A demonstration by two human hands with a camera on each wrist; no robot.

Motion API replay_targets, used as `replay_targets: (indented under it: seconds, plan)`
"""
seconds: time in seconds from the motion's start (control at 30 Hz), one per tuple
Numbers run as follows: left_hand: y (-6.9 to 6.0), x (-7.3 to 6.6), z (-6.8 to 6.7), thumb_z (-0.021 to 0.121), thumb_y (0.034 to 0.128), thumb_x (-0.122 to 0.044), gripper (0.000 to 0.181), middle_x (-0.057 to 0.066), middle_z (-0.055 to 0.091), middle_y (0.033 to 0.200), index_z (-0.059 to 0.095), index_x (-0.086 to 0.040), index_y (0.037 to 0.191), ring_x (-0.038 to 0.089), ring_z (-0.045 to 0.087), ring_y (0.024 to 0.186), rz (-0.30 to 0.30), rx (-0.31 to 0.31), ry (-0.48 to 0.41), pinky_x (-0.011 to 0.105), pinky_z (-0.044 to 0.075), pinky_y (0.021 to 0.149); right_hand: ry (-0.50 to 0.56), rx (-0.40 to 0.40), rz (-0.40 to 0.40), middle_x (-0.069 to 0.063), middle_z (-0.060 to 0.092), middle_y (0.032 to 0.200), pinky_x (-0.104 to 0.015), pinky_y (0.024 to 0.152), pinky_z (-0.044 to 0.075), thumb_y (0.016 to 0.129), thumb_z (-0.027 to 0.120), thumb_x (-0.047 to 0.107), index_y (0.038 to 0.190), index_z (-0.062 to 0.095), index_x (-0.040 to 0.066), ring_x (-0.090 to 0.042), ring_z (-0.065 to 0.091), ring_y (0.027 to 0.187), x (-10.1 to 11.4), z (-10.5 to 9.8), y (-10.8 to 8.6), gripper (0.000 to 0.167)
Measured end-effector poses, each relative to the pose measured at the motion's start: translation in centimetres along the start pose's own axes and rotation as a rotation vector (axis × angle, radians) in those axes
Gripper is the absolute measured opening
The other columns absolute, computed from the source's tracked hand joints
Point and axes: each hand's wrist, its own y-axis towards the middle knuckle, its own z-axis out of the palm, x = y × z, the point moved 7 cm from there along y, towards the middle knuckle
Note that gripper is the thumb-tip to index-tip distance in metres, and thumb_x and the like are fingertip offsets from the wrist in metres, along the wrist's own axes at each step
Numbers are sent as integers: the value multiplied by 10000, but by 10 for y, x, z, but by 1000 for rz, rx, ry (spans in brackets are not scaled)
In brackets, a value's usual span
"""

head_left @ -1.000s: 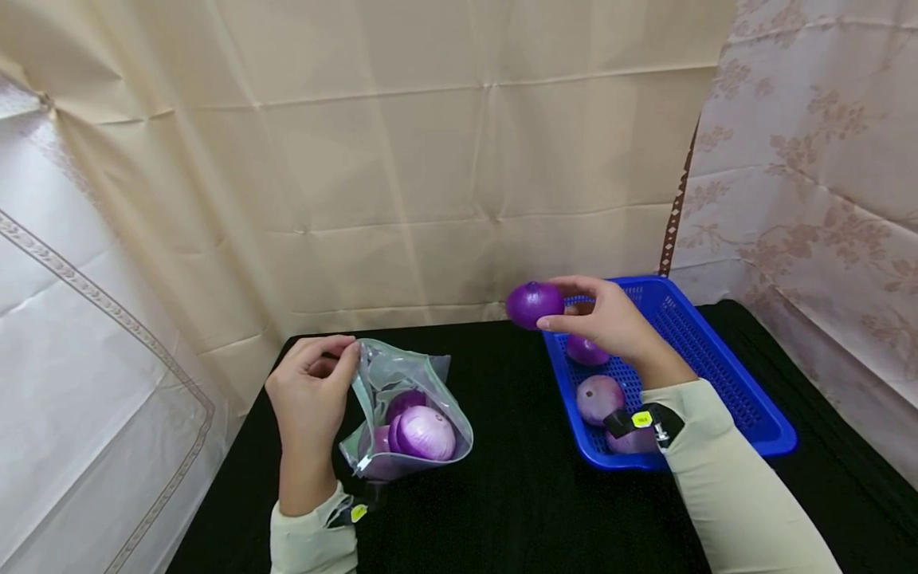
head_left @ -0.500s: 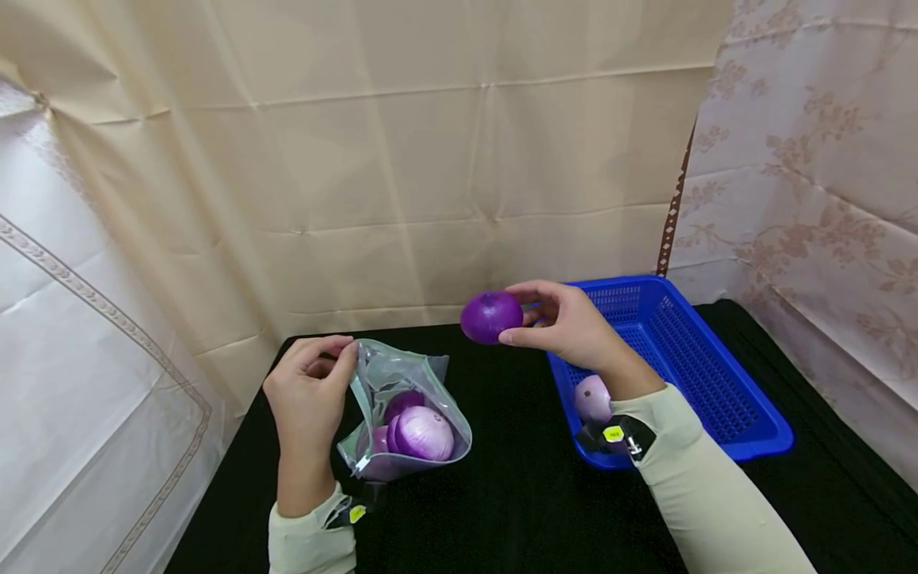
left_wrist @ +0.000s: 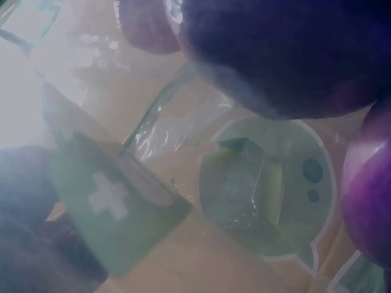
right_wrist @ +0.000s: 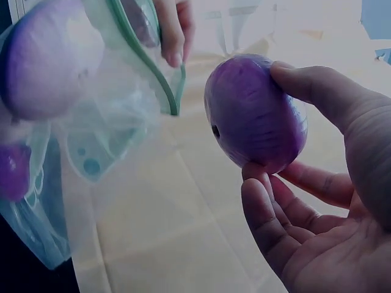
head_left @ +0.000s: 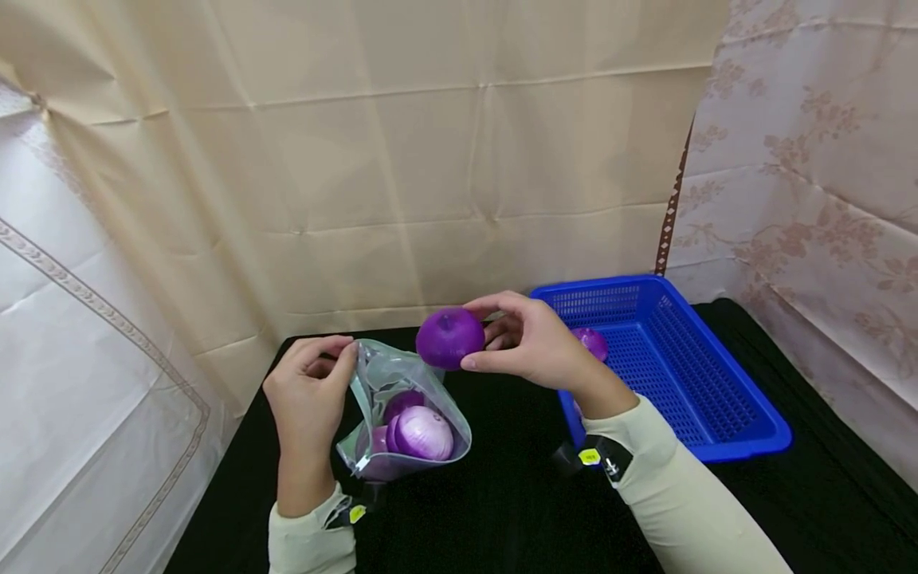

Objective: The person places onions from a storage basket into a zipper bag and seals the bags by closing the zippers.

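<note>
My left hand [head_left: 310,391] pinches the top edge of a clear zip bag [head_left: 459,434] between thumb and fingers. The bag stands with its mouth spread, and several purple onions [head_left: 425,434] lie inside. Between the thumb and fingertips of my right hand [head_left: 534,339] is a dark purple onion [head_left: 450,339], held in the air at the bag's upper right. The right wrist view shows this held onion [right_wrist: 253,113] apart from the bag's green-edged mouth [right_wrist: 143,55]. Through the plastic, the left wrist view shows green printing [left_wrist: 269,189] and blurred onions.
A blue plastic basket [head_left: 717,383] stands at the right of the black-covered table [head_left: 502,510]. An onion [head_left: 591,343] shows in it beyond my right wrist; my forearm hides part of the basket. A beige cloth [head_left: 402,159] hangs behind the table.
My right hand has carried the onion leftward and slightly down, from above the basket to near the bag's mouth. The left hand and the bag have stayed in place.
</note>
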Motion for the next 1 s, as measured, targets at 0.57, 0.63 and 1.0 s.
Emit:
replay_targets:
  seconds: [0.57, 0.63, 1.0]
  plan:
    - [1, 0, -3, 844, 850, -59, 54, 43, 728, 881, 821, -78, 895, -38, 597, 608, 20, -41, 5, 84, 447, 575, -226, 29, -142, 100, 666, 1160, -351, 782, 554, 727, 958, 340, 1282, 697, 278, -165, 671, 973, 20, 39, 1, 616]
    - [1, -1, -3, 849, 847, -66, 57, 39, 727, 882, 823, -86, 893, -41, 600, 613, 19, -44, 0, 85, 448, 574, -241, 35, -157, 115, 667, 1166, -341, 783, 549, 728, 955, 361, 1278, 698, 278, -147, 670, 972, 22, 43, 1, 612]
    - [1, -3, -6, 846, 860, -114, 45, -18, 721, 879, 832, -131, 899, -5, 626, 607, 38, -49, -31, 107, 466, 567, -332, -24, -247, 134, 701, 1204, -289, 766, 524, 742, 935, 439, 1218, 704, 272, -40, 626, 989, 29, 61, -2, 555]
